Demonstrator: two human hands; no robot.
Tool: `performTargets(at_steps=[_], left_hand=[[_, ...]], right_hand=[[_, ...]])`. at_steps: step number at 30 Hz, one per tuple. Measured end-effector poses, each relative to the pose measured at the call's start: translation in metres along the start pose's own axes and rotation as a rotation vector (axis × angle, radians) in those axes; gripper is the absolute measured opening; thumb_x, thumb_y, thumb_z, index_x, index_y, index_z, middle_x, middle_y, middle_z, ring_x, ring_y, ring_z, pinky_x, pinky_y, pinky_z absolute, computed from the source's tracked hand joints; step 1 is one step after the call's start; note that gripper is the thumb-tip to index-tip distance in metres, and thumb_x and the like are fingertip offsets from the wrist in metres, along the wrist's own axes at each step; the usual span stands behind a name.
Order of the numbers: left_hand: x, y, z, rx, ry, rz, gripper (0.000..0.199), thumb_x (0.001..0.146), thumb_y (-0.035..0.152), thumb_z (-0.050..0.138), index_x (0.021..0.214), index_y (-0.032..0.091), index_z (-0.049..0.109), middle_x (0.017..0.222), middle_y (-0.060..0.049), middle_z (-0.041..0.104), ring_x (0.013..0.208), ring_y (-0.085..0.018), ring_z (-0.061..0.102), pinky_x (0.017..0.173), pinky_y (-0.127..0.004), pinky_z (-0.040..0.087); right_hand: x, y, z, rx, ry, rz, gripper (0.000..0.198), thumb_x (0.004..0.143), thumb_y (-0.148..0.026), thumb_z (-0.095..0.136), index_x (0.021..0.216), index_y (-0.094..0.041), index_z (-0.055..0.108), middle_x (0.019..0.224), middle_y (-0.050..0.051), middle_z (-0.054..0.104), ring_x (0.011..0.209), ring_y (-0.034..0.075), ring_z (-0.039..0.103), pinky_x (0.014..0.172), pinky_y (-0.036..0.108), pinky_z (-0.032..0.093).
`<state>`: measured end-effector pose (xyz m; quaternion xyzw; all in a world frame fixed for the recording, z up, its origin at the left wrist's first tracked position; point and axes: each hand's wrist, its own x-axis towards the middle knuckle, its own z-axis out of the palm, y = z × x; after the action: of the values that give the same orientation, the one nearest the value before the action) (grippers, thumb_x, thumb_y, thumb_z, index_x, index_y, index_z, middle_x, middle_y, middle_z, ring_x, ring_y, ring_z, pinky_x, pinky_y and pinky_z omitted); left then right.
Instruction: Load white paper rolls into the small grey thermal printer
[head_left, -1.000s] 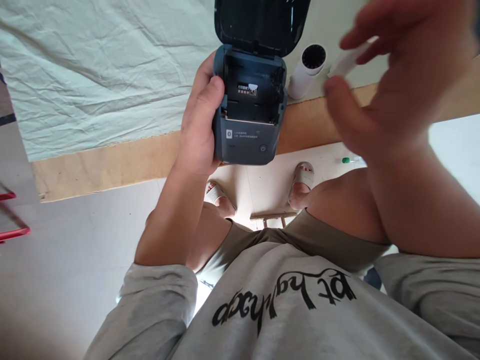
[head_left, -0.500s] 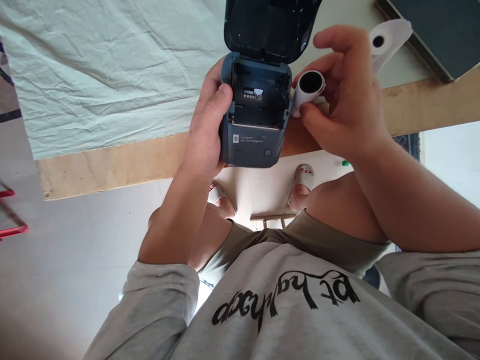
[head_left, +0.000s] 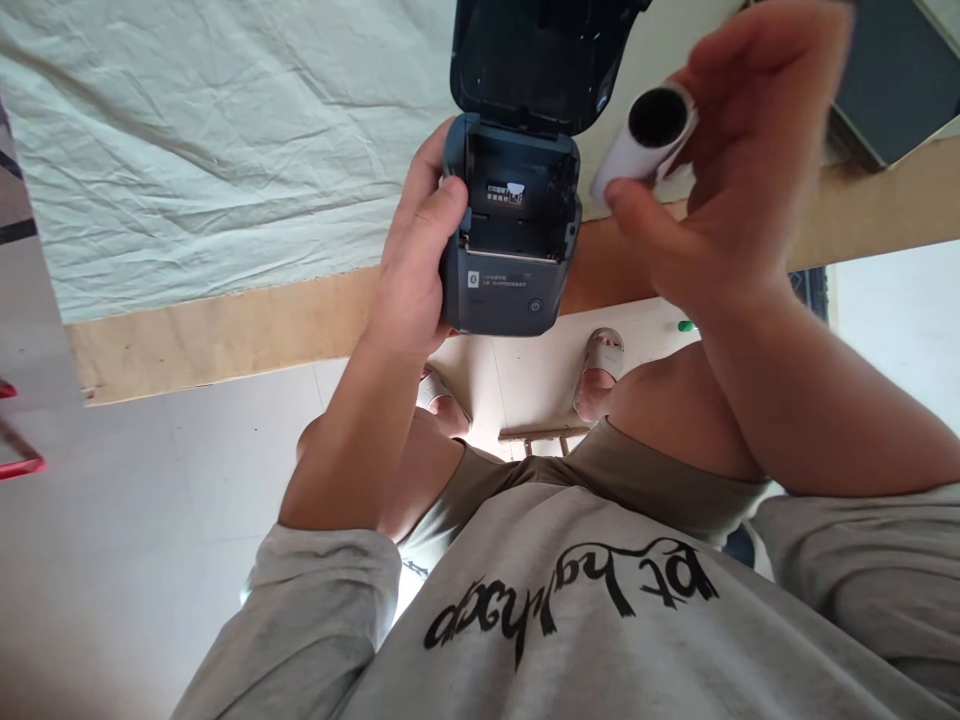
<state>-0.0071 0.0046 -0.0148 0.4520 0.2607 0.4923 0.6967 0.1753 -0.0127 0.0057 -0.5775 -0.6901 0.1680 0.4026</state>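
My left hand grips a dark blue label printer by its left side, thumb on the near rim. The printer's black lid stands raised at the far end, and its paper bay is bare apart from a small printed sticker. To the right of the printer, my right hand pinches a white paper roll between thumb and fingers. The roll's dark hollow core faces up toward me, and it is apart from the printer. Part of the right hand is blurred by motion.
A pale green cloth covers the table, whose wooden edge runs across in front of me. A dark flat box lies at the far right. Red metal bars show at the lower left, above the tiled floor.
My right hand has lifted the paper roll up and to the right, away from the printer, and now covers the second white roll seen behind it before. The left hand and printer stay put.
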Motion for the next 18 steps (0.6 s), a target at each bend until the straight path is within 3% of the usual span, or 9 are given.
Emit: performTargets(at_steps=[3,5,8,10,14,18], left_hand=[[-0.003,0.002,0.002,0.005,-0.001,-0.027,0.031,0.079,0.023,0.037,0.109,0.024,0.035,0.108,-0.003,0.047,0.103,-0.022,0.045,0.091,-0.039,0.04],[-0.004,0.003,0.003,0.022,-0.017,-0.027,0.033,0.078,0.022,0.039,0.111,0.025,0.034,0.108,-0.002,0.047,0.106,-0.022,0.044,0.087,-0.035,0.043],[-0.006,0.004,0.003,0.085,-0.011,0.018,0.031,0.078,0.025,0.04,0.109,0.028,0.037,0.111,0.002,0.046,0.113,-0.02,0.037,0.088,-0.031,0.042],[-0.007,0.005,0.002,0.138,-0.01,0.039,0.032,0.077,0.029,0.042,0.109,0.03,0.038,0.118,0.005,0.042,0.118,-0.019,0.032,0.093,-0.031,0.039],[-0.009,0.005,0.002,0.174,-0.028,0.051,0.038,0.075,0.034,0.045,0.112,0.03,0.037,0.126,0.007,0.034,0.123,-0.018,0.025,0.099,-0.032,0.033],[-0.007,0.002,-0.005,0.154,-0.081,0.1,0.043,0.073,0.039,0.046,0.114,0.029,0.035,0.124,0.004,0.036,0.122,-0.019,0.027,0.102,-0.034,0.029]], right_hand=[[0.001,-0.004,0.001,0.142,0.146,-0.165,0.034,0.067,-0.03,0.044,0.1,-0.022,0.038,0.097,-0.002,0.039,0.073,-0.012,0.036,0.059,0.002,0.029],[0.0,-0.006,0.004,0.111,0.137,-0.255,0.039,0.067,-0.033,0.044,0.105,-0.028,0.036,0.103,-0.005,0.04,0.083,-0.009,0.043,0.066,0.003,0.035],[-0.003,-0.011,0.009,-0.061,0.012,-0.264,0.043,0.063,-0.039,0.047,0.103,-0.026,0.036,0.104,-0.007,0.044,0.093,-0.005,0.047,0.078,0.008,0.042],[-0.002,-0.017,0.013,-0.151,-0.059,-0.225,0.035,0.065,-0.04,0.044,0.096,-0.025,0.038,0.103,-0.009,0.046,0.094,-0.003,0.047,0.08,0.011,0.042],[0.005,-0.023,0.018,-0.228,-0.06,-0.224,0.02,0.069,-0.032,0.039,0.085,-0.024,0.046,0.107,-0.013,0.043,0.1,-0.004,0.045,0.088,0.013,0.042],[0.007,-0.023,0.02,-0.178,0.004,-0.346,0.016,0.068,-0.03,0.041,0.076,-0.024,0.054,0.097,-0.006,0.045,0.091,-0.006,0.042,0.082,0.012,0.039]])
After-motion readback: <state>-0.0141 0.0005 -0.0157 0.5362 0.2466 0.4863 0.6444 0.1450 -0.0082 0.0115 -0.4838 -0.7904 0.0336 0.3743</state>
